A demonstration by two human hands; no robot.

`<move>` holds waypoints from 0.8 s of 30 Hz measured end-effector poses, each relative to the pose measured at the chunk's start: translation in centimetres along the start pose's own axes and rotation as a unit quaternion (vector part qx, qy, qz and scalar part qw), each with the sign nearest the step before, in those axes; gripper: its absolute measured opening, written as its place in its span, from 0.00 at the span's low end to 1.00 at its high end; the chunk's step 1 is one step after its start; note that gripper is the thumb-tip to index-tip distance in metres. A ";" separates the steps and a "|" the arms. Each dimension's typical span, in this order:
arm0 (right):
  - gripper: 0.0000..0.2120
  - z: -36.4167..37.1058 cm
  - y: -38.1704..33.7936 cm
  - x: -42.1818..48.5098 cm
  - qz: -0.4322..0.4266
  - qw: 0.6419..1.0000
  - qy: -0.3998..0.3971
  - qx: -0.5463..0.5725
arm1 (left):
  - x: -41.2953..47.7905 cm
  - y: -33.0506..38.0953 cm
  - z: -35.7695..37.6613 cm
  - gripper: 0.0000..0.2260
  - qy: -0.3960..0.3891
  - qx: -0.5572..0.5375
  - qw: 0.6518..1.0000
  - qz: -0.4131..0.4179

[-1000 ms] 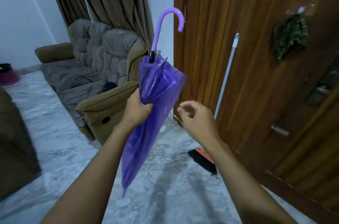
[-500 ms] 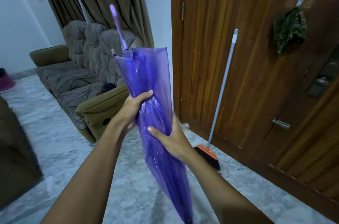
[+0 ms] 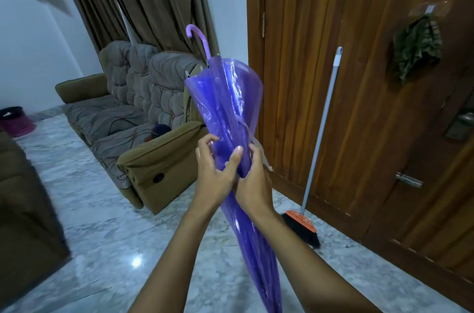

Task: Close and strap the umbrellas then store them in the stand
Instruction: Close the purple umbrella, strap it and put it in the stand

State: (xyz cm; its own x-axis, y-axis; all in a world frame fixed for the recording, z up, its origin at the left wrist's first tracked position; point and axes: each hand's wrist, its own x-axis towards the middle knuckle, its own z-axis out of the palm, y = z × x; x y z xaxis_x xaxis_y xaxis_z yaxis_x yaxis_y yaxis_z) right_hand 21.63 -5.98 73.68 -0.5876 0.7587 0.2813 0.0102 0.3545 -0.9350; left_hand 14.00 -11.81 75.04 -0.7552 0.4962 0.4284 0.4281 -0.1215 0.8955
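Swung the purple umbrella (image 3: 225, 112) handle-up again; left hand (image 3: 214, 179) and right hand (image 3: 254, 184) both clamped round its folds, broom (image 3: 318, 148) well off right, open floor (image 3: 102, 235) left.

The floor (image 3: 97, 241) is pale marble with grey veining, glossy, with one bright glint of light near its lower middle. A brown-and-grey sofa (image 3: 133, 117) stands on it along the far wall, its near armrest toward the door side. A dark armchair (image 3: 23, 230) sits at the floor's left edge, only partly in frame. In the far left corner a round pink stool (image 3: 16, 123) with a dark top rests on the marble. At the right edge, by the wooden door, a broom (image 3: 304, 226) stands with its black bristles on the floor and its grey pole leaning against the door.
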 end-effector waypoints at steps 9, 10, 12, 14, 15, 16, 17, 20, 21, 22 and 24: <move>0.31 -0.2 -0.9 -0.3 -0.096 0.982 -0.135 -0.086 | 2.2 1.0 -2.6 0.11 0.098 -0.038 0.994 0.009; 0.30 -0.3 -1.0 -0.3 -0.099 0.981 -0.143 -0.085 | 2.3 0.9 -2.7 0.11 0.100 -0.035 0.994 0.005; 0.29 -0.5 -1.0 -0.3 -0.101 0.979 -0.160 -0.082 | 2.2 1.0 -2.7 0.12 0.084 -0.034 0.996 0.002; 0.27 -0.5 -0.9 -0.3 -0.105 0.975 -0.169 -0.099 | 2.0 1.5 -2.7 0.12 0.058 -0.052 0.997 -0.006; 0.27 -0.5 -0.8 -0.2 -0.106 0.974 -0.169 -0.106 | 2.0 1.7 -2.7 0.11 0.045 -0.069 0.997 -0.011; 0.26 -0.5 -0.9 -0.1 -0.106 0.974 -0.168 -0.106 | 2.0 1.9 -2.7 0.09 0.030 -0.081 0.996 -0.012; 0.26 -0.5 -0.9 0.0 -0.107 0.975 -0.167 -0.098 | 2.0 1.9 -2.8 0.06 0.014 -0.085 0.996 -0.010; 0.23 -0.9 -1.5 0.3 -0.113 0.978 -0.162 -0.062 | 1.9 1.8 -3.0 0.08 -0.019 -0.059 0.998 0.020; 0.21 -1.2 -1.7 0.4 -0.122 0.979 -0.157 -0.047 | 1.9 1.7 -3.1 0.09 -0.022 -0.055 0.998 0.027; 0.18 -1.5 -1.8 0.4 -0.126 0.980 -0.152 -0.027 | 1.9 1.7 -3.2 0.10 -0.024 -0.053 0.998 0.032; 0.12 -1.8 -2.1 0.5 -0.108 0.984 -0.140 0.016 | 1.9 1.5 -3.4 0.11 -0.026 -0.049 0.998 0.040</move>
State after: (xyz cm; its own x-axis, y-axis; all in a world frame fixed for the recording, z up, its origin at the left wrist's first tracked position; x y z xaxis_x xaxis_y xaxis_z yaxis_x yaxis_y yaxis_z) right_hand 22.80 -5.33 76.17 -0.7735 0.4855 0.4074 -0.1620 0.4700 -0.8677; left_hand 11.51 -13.93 77.61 -0.6919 0.5257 0.4948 0.4341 -0.2447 0.8670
